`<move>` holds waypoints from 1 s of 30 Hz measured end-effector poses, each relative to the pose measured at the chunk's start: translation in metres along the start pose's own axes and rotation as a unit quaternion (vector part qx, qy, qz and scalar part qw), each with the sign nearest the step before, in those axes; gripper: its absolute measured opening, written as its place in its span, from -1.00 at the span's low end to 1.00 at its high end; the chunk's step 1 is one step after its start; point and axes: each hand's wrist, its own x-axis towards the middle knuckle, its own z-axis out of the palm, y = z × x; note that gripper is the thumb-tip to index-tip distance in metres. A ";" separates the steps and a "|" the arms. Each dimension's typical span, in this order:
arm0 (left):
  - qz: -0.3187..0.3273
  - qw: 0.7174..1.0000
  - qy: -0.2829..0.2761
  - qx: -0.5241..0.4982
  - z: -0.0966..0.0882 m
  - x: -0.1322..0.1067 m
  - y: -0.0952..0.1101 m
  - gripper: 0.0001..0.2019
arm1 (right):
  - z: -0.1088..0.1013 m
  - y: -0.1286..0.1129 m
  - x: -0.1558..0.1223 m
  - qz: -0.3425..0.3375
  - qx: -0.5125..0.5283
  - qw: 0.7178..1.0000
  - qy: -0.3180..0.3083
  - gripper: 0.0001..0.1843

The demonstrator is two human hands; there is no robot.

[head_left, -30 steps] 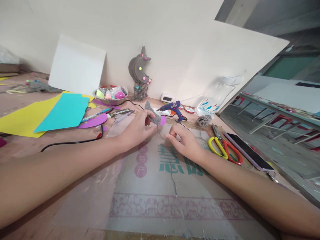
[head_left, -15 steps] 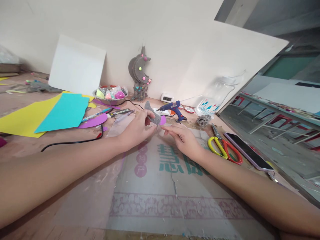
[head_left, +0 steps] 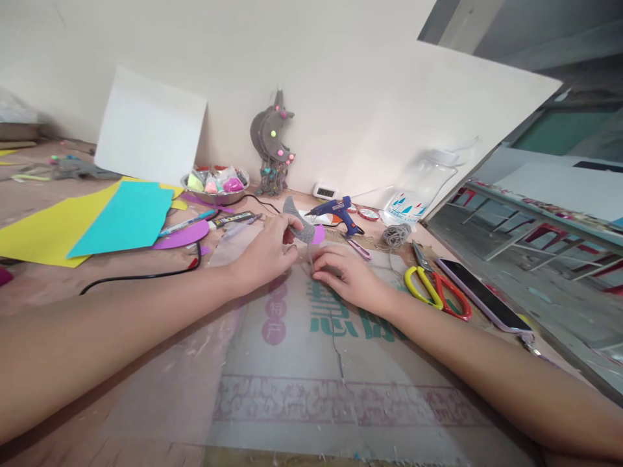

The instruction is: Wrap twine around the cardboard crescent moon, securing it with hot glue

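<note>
Between the thumb and fingers of my left hand is a curved purple crescent piece, most of it wrapped in grey yarn. Its purple end shows bare on the right. My right hand is just below and right of that end, fingers pinched on a strand of the grey yarn that hangs from the wrapped part. Beyond my right hand, a ball of grey yarn rests on the table. A blue glue gun stands behind the crescent.
Scissors and a phone lie to the right. A small pink-handled tool is behind my right hand. Coloured sheets and a metal bowl are at left. A decorated grey moon leans on the wall. A printed plastic sheet covers the table.
My right hand has moved slightly down from the crescent's purple end, its fingers now curled around the strand. The pink-handled tool behind it has come into view. My left hand has barely moved.
</note>
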 end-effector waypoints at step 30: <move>-0.037 0.995 -0.010 -0.094 -0.008 0.003 0.009 -0.89 | -0.004 0.016 0.000 0.227 0.112 0.966 0.062 -0.63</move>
